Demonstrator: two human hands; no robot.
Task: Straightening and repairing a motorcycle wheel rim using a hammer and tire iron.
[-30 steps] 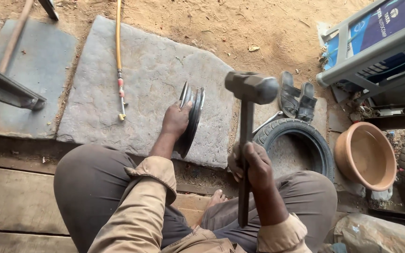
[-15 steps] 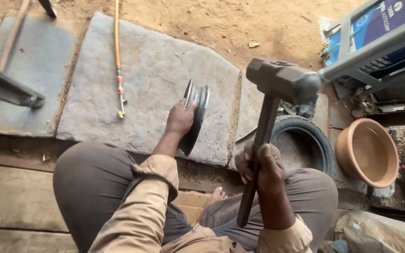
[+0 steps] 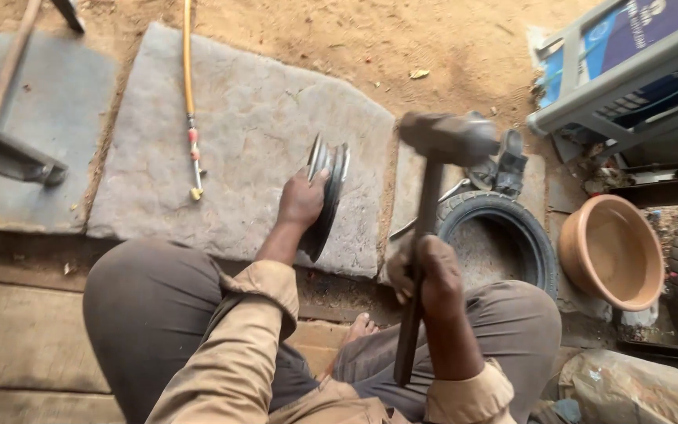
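The left hand [image 3: 301, 200] grips a grooved grey metal pulley wheel [image 3: 327, 196] upright on the flat grey stone slab [image 3: 237, 149]. The right hand [image 3: 425, 275] clasps a wooden-handled steel sledgehammer [image 3: 433, 188].

Seated person on ground, knees apart; stone slab [image 3: 245, 149] ahead; grooved metal disc [image 3: 327, 196] upright on edge on slab's right part, left hand [image 3: 301, 200] on its near side; right hand [image 3: 425, 275] right of disc, grip round handle of hammer [image 3: 433, 196], head raised above slab's right edge; hose [image 3: 190, 94] along slab's left part; small tyre [image 3: 504, 235] right of slab, sandals [image 3: 500, 161] behind it; bowl [image 3: 612, 251] right of tyre; crate [image 3: 629, 63] behind bowl.
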